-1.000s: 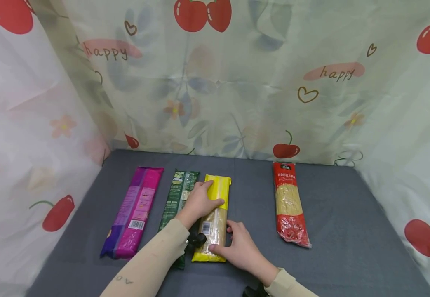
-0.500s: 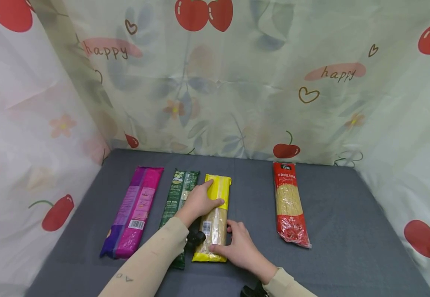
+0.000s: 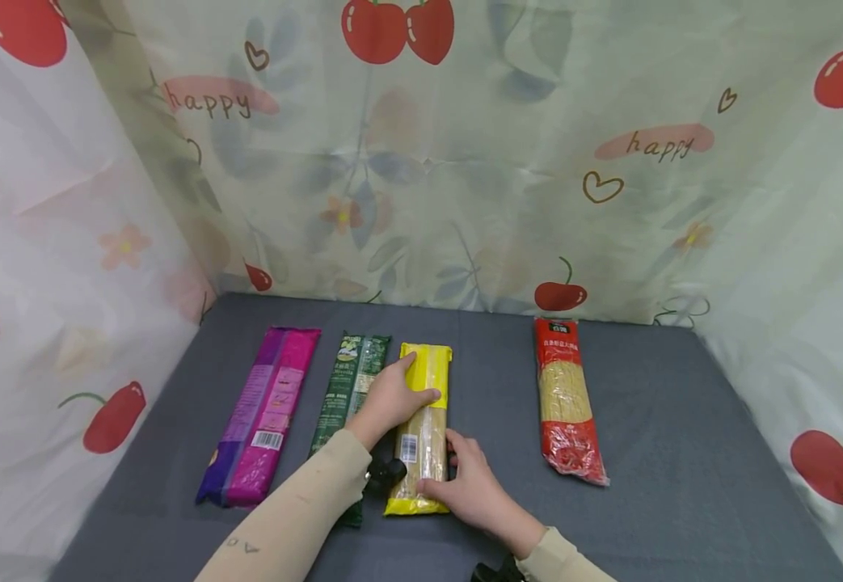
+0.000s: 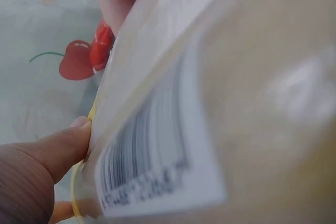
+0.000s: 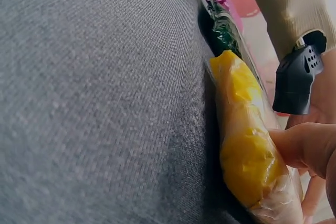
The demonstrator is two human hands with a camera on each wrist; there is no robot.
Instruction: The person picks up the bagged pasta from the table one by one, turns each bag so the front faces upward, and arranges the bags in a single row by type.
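A yellow spaghetti pack with a clear window and a barcode label lies on the grey cloth near the middle. My left hand spans its upper half, thumb on top and fingertips toward the upper end; in the left wrist view, fingers of that left hand meet the pack's edge. Near the lower right corner, my right hand holds the pack, its thumb on top and the other fingers along the right edge. A green pack lies just left, partly hidden under my left forearm.
Farther left is a purple and pink pack. A red spaghetti pack lies off to the right. Printed curtains stand behind and on both sides of the grey-covered table. Each wrist carries a black camera.
The lower end of the yellow spaghetti pack has shifted slightly right, so it lies straighter. My right hand moved a little with it; the left hand has barely moved.
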